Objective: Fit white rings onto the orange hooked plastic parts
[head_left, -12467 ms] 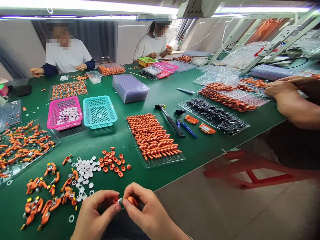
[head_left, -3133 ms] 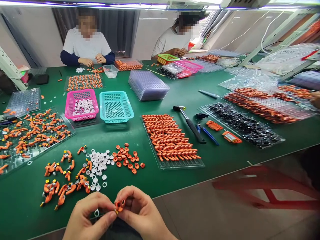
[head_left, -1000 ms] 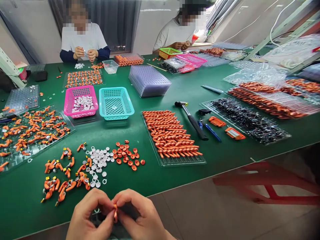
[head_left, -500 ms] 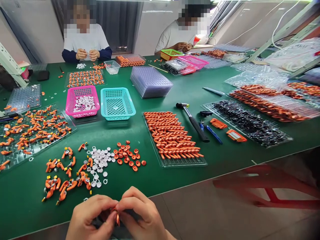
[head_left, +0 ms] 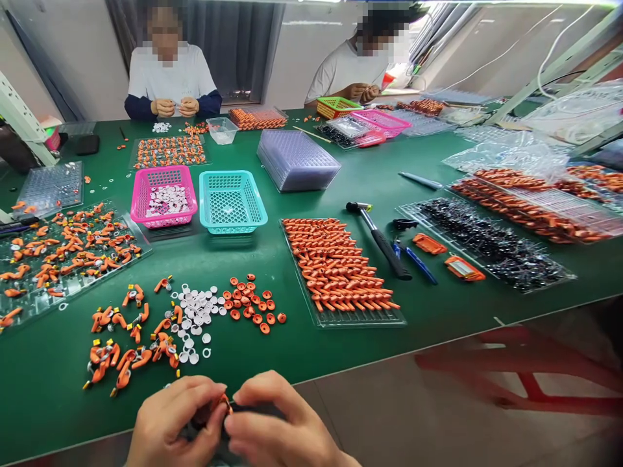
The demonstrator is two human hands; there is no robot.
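At the table's front edge my left hand pinches a small orange part between thumb and fingertips. My right hand is just right of it, index finger and thumb apart, the thumb tip close against the part; whether it touches is hard to tell. Beyond my hands lie loose white discs, a group of small orange caps to their right, and orange stemmed pieces with yellow tabs to their left.
A tray of orange stems, a hammer, blue-handled pliers and a tray of black parts lie to the right. Pink and turquoise baskets stand mid-table. Two people sit across.
My right hand's fingers have opened and moved slightly right, off their grip on the orange part. My left hand keeps hold of it. The view has shifted slightly.
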